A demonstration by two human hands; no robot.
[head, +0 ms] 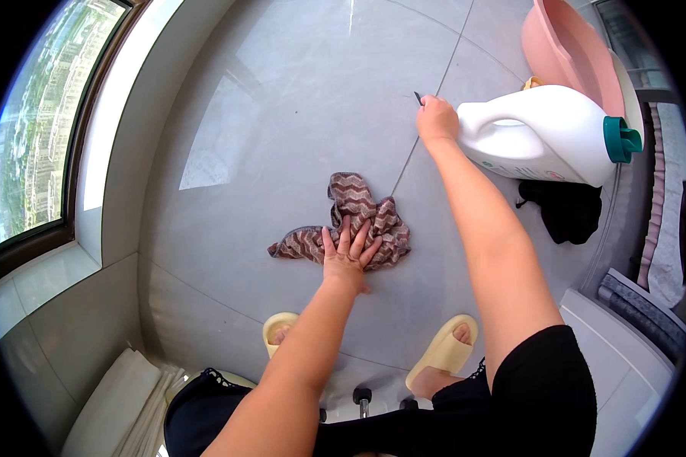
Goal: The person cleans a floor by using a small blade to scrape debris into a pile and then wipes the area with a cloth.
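Observation:
My left hand (346, 260) lies palm down with its fingers spread on a crumpled cleaning cloth (351, 194). The cloth has a brown and beige zigzag pattern and a dark stitched edge, and it rests on the grey tiled floor (263, 148). Farther out to the right, my right hand (439, 119) is closed around a small, thin dark object (418, 98). Only its tip shows past the fingers, so its kind is unclear. Right beside that hand is a large white plastic jug (549, 128) with a green cap, its handle side nearest my wrist.
A pink plastic basin (577, 51) stands behind the jug. Black fabric (571, 211) lies below it. To the left is a window (40, 125) with a tiled ledge. Folded white material (111, 400) leans at lower left. Yellow slippers (443, 348) are on my feet, with chair casters (363, 395) between them.

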